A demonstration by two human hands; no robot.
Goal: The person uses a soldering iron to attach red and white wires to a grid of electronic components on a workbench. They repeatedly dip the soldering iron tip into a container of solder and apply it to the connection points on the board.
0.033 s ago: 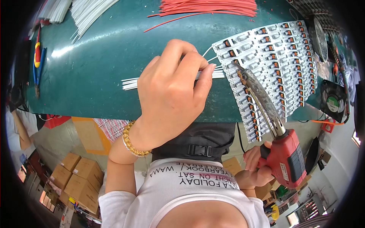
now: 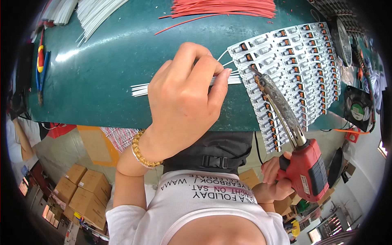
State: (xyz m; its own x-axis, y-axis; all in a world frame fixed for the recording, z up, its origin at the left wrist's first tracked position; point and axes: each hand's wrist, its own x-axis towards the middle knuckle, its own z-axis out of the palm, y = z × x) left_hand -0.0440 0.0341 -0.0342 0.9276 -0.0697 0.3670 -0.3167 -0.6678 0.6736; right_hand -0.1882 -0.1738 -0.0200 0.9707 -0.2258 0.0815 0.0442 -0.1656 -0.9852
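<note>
My left hand [image 2: 183, 90] arches over a small bundle of white wires [image 2: 139, 90], thumb and forefinger pinched on white wire at the left edge of a panel of circuit boards [image 2: 296, 53]. The hand hides the middle of the bundle. My right hand [image 2: 277, 177] is wrapped round the handle of a red soldering gun [image 2: 308, 171]. Its long, dark metal nose slants up and left across the panel, and the tip meets a board near the pinched wires. Two wires [image 2: 222, 56] curve from behind my fingers to the panel's upper left boards.
Red wires [image 2: 224, 8] lie at the far edge, with white wires [image 2: 96, 16] to their left. Pliers [image 2: 39, 77] with blue handles and a red-yellow tool [image 2: 40, 57] lie at the left. A small black fan [image 2: 358, 108] stands right of the panel. Cardboard boxes [image 2: 87, 196] sit below the green table [image 2: 90, 102].
</note>
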